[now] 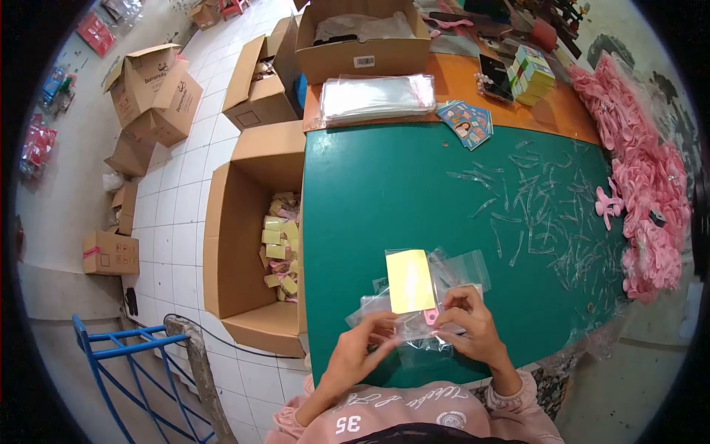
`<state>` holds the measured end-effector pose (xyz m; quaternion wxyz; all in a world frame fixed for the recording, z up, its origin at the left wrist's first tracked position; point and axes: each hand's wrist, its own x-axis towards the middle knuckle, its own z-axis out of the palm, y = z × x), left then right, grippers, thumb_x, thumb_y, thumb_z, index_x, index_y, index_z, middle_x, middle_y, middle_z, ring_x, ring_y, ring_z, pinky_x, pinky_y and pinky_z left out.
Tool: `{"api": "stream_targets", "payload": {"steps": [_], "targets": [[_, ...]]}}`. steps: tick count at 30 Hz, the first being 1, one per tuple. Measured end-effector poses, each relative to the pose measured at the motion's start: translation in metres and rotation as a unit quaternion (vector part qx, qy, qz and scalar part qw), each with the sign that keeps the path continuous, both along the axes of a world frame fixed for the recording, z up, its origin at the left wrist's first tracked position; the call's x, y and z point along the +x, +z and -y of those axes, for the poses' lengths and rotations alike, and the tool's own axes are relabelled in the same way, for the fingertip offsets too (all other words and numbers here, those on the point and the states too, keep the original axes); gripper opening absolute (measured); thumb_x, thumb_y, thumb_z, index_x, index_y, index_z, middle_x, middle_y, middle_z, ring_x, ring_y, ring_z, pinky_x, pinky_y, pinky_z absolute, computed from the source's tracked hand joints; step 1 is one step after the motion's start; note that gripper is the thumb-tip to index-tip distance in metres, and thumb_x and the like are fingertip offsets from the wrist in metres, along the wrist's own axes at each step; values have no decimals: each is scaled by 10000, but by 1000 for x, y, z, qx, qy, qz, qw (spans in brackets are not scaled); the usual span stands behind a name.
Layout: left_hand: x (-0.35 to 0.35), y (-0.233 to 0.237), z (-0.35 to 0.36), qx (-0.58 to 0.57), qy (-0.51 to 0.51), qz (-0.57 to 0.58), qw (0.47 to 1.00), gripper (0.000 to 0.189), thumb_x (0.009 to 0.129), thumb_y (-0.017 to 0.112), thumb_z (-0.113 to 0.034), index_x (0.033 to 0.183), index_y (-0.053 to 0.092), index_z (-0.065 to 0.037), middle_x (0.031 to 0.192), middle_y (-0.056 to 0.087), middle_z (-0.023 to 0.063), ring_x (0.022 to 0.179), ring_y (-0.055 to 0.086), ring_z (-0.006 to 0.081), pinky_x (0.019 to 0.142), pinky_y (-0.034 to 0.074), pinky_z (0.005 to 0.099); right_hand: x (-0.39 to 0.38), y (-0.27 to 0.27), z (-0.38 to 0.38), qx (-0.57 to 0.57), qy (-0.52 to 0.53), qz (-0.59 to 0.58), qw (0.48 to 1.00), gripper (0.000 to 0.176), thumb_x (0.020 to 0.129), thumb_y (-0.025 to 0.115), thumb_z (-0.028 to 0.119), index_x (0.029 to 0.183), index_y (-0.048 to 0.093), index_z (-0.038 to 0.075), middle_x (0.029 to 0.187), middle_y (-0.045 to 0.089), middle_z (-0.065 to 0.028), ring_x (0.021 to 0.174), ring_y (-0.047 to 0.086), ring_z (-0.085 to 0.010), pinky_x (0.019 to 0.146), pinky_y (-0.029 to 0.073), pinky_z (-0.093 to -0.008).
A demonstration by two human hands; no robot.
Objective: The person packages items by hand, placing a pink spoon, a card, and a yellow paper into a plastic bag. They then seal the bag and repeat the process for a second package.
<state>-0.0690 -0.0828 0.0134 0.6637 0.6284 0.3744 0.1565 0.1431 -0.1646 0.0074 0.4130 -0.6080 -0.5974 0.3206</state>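
A clear plastic bag (414, 329) lies at the near edge of the green table, with a yellow card (410, 283) and a small pink plastic piece (431, 317) in or on it. My left hand (364, 348) pinches the bag's left near side between thumb and fingers. On the other side my right hand (471, 325) is closed on the bag's edge, right beside the pink piece, with its fingertips partly hidden. More clear bags (464, 270) lie loosely stacked underneath and behind the card.
Clear plastic strips (543, 200) are scattered over the green table (370, 192). Pink plastic items (651, 192) pile along the right edge. Blue cards (467, 122) and stacked bags (377, 96) sit at the back. An open carton (255, 163) with yellow-carded packs stands at left.
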Motion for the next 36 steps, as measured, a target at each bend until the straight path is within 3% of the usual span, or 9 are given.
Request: {"api": "stream_targets", "payload": {"steps": [4,7,11,14,19,26,28,35,36], "targets": [[2,-8,3,179,-50,-34,982,193,772,692,-58,915,576,1,871,611,91,740,634,177,655,507,271,1,10,3,-47,12,-17,999,196,696,742,37,853,625,37,1023,473,-103,850,552,-178,698,487,-295],[1,-4,4,155,-26,-24,987,167,766,694,-60,878,588,4,843,595,103,695,626,207,612,496,279,-7,7,7,-105,-33,-129,986,149,745,717,47,851,614,23,1040,477,-94,832,569,-142,655,500,-255],[2,-6,6,142,7,-33,989,157,787,675,-52,888,574,14,861,596,85,724,639,188,632,532,264,-18,-1,10,-153,-79,-363,916,80,826,644,36,860,582,-2,1004,522,-84,783,591,-111,602,512,-218],[2,-13,10,85,40,-25,995,149,791,675,-41,881,572,19,862,600,76,739,629,148,635,531,247,-25,-3,9,-182,-121,-379,899,57,858,593,11,881,554,-24,894,584,-87,728,601,-111,591,513,-227],[5,-21,19,-20,130,7,991,154,824,644,-15,916,530,33,859,589,64,768,604,104,646,526,236,-33,-5,10,-192,-176,-340,904,89,854,595,2,886,522,-38,775,613,-94,646,613,-115,551,501,-216],[-1,-27,24,10,104,8,994,131,834,611,21,887,491,14,865,565,55,738,564,78,601,472,200,-39,1,4,-152,-228,-281,920,141,812,632,-38,840,495,-22,750,622,-99,612,618,-107,507,481,-201],[-2,-28,25,15,105,19,994,124,834,610,22,894,502,12,853,561,47,724,556,72,599,457,189,-39,-3,7,-155,-215,-250,931,139,814,631,-36,901,523,-36,749,622,-92,615,621,-106,507,482,-200],[3,-11,22,3,122,6,992,343,801,626,37,1133,548,-3,980,576,84,775,586,107,631,484,206,-39,9,3,-181,-190,-233,936,289,826,612,-27,1114,583,-23,793,625,-68,619,606,-95,543,483,-192],[3,-8,21,5,118,9,993,385,798,625,43,1170,540,-9,1009,573,84,788,577,105,632,481,201,-33,9,4,-174,-161,-181,955,285,819,627,3,1102,593,-7,797,630,-79,636,613,-105,554,491,-210]]}}
